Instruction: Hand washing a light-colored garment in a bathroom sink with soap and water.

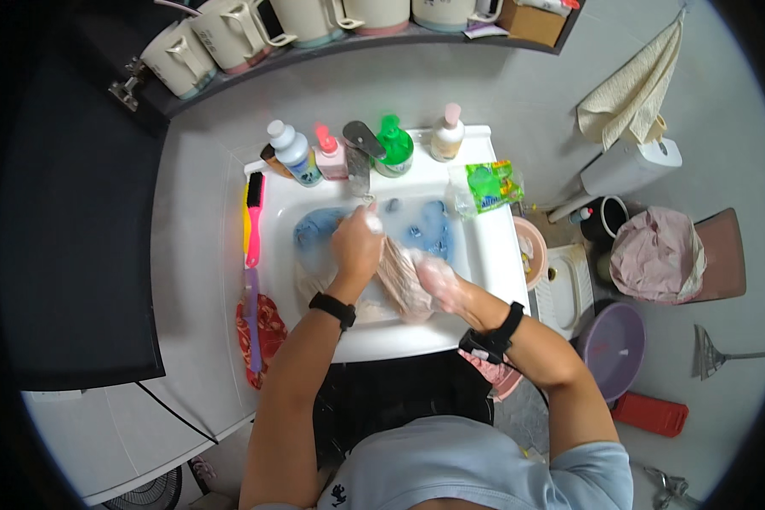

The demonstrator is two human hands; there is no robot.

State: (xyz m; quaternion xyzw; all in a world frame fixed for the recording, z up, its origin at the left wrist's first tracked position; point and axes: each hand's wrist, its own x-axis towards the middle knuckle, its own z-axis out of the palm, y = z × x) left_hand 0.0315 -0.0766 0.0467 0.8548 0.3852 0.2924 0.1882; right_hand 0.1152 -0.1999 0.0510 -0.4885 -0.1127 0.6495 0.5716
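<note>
A soapy beige cloth [399,279] is stretched between my two hands above the white sink [391,347], which holds cloudy water. My left hand [359,245], closed in a fist, grips its upper end near the faucet [359,157]. Covered in suds, my right hand [438,280] is wrapped around the cloth's other side, toward the front right of the basin. Blue fabric [319,225] lies in the water left of my left hand, and more blue fabric [436,229] shows through the water at the right. A pale cloth [313,285] is partly sunk by the basin's left wall.
Several bottles, including a green pump bottle [393,153], line the sink's back ledge. A green packet [491,185] rests on the right rim. A pink brush [256,221] lies along the left edge. Mugs [297,21] stand on a shelf above. On the right floor sits a purple basin [614,348].
</note>
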